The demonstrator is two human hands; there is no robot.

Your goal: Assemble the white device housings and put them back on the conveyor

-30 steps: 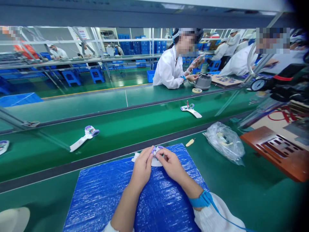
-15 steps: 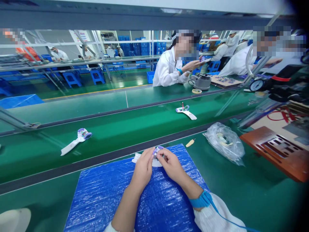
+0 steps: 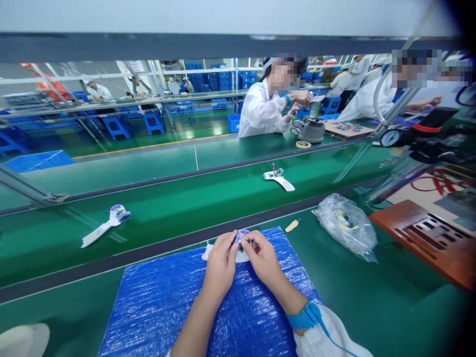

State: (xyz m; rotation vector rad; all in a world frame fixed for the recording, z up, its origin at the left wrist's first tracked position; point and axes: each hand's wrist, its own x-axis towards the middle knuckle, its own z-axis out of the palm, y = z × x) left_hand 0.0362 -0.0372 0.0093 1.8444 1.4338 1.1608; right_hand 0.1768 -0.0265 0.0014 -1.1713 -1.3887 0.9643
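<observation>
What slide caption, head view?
Bare hands hold a white and purple part at the far edge of a glossy blue mat.

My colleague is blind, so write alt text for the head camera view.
A bare left hand and right hand hold a partly hidden white-and-purple piece at the far edge of a shiny blue rectangular mat. Beyond, two long-handled white-and-purple pieces lie on a green belt, with a white-clad co-worker opposite.

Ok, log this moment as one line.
left hand: holding white-purple part | right hand: touching same part | beneath: blue pad
</observation>
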